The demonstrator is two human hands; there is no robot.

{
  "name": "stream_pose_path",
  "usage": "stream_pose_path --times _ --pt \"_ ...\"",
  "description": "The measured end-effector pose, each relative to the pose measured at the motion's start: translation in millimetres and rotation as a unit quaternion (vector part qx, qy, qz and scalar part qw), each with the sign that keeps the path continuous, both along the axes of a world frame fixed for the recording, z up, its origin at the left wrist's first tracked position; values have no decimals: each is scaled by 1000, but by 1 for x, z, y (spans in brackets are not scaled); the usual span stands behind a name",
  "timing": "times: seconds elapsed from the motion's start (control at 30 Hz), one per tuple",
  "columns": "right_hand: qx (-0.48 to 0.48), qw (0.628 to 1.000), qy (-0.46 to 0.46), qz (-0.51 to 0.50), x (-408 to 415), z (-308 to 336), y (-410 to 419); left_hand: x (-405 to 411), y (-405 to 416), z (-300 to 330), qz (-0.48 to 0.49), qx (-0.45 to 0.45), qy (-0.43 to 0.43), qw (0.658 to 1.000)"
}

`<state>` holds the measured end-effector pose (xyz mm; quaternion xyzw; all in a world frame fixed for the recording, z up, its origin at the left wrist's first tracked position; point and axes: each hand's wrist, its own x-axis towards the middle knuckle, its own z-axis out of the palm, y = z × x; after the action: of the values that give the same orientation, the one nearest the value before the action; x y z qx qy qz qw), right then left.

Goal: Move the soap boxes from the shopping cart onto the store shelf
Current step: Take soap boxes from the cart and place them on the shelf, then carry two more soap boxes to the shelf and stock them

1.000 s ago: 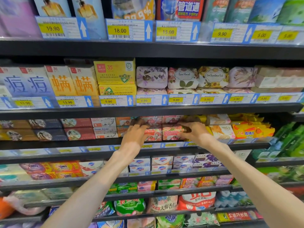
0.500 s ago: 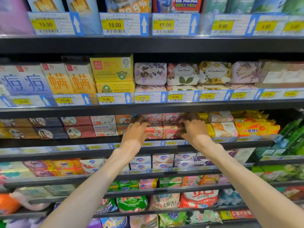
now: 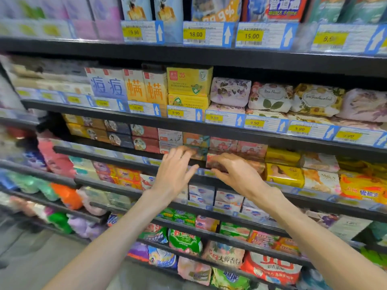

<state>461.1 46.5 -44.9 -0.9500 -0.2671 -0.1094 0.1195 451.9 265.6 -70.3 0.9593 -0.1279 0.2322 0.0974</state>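
Pink soap boxes stand in a stacked row on the middle shelf. My right hand curls over the front pink soap box at the shelf edge, fingers on top and thumb underneath. My left hand is just left of it, fingers spread, with its fingertips touching the teal-and-orange soap box. The picture is blurred around the hands. The shopping cart is out of view.
Yellow soap boxes sit right of the pink ones, and red and dark boxes to the left. Price-tag rails line every shelf edge. Packed shelves run above and below. Grey floor shows at lower left.
The view has swung, so the shelves now sit further right and tilted. Both hands have come back a little from deep in the shelf toward its front edge.
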Motion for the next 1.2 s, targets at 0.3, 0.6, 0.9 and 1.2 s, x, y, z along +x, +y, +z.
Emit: stream_pose_path --times 0.3,0.6,0.9,1.2 --pt "-76 958 9 276 -23 20 167 -164 171 -14 235 -8 8 972" --pt "-36 878 -9 477 -112 14 402 -341 336 -12 428 -21 70 901" --pt "-27 827 10 561 -235 7 642 -488 516 -10 505 -11 68 860" --pt "-42 793 19 608 -273 5 847 -524 694 -11 551 -19 76 831"
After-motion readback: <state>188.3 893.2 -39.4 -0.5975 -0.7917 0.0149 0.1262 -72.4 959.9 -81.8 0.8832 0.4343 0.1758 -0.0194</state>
